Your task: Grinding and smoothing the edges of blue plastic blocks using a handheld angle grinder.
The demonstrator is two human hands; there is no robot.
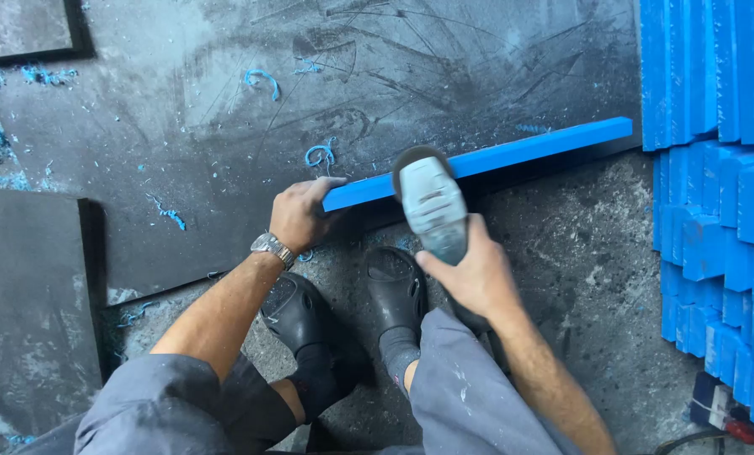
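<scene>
A long blue bar (512, 152) lies on edge along the border of a dark, scratched mat (225, 109). My left hand (299, 212), with a wristwatch, grips the bar's left end. My right hand (471, 271) holds a grey hand-held power tool (432, 206) whose round dark head rests against the bar just right of my left hand. I am crouched with both black clogs (343, 299) on the concrete floor in front of the bar.
Stacks of blue blocks (722, 185) fill the right side. Blue shavings (263, 80) lie scattered over the mat. Dark panels (32, 295) lie at the left, and cables (722, 421) sit at the lower right.
</scene>
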